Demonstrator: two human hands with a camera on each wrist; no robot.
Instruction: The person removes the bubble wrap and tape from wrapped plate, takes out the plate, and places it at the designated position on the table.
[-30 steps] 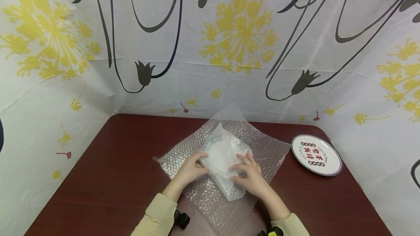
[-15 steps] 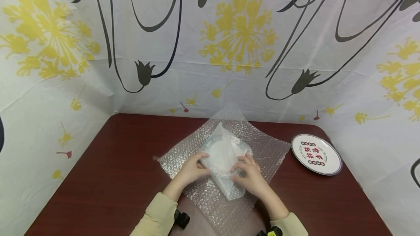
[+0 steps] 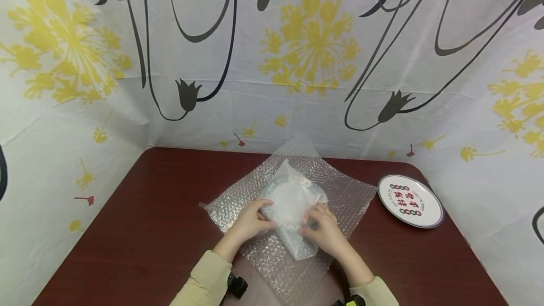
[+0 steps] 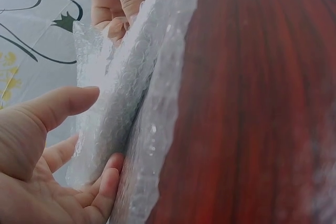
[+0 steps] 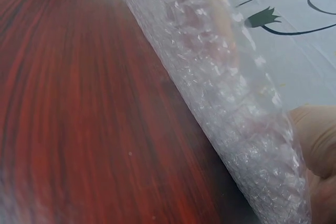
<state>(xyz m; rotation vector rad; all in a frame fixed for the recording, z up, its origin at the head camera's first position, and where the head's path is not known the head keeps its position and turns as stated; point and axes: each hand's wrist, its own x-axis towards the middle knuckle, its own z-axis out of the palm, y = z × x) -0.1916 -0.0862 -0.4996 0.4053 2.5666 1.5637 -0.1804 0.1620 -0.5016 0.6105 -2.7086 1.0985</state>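
Note:
A pale, round plate-like thing lies under folded bubble wrap (image 3: 291, 202) in the head view. My left hand (image 3: 246, 218) rests at the left side of this bundle, its thumb and index finger apart on the wrap. In the left wrist view the left thumb (image 4: 73, 100) is fairly straight, and other fingertips touch the bundle's lower edge. My right hand (image 3: 325, 230) is on the bundle's right side, with curled fingers pinching the bubble wrap. Bubble wrap (image 5: 210, 77) hides most of the right hand in the right wrist view.
The open bubble wrap sheet (image 3: 272, 254) spreads beneath the bundle on the dark red table (image 3: 148, 235). A white plate (image 3: 410, 201) with red characters and a dark rim lies near the table's right edge. Behind stands a patterned cloth backdrop (image 3: 238, 131).
My right fingers have drawn inward and curled closer together on the wrap. My left hand has shifted slightly to the right. The bundle and the plate at the right stay put.

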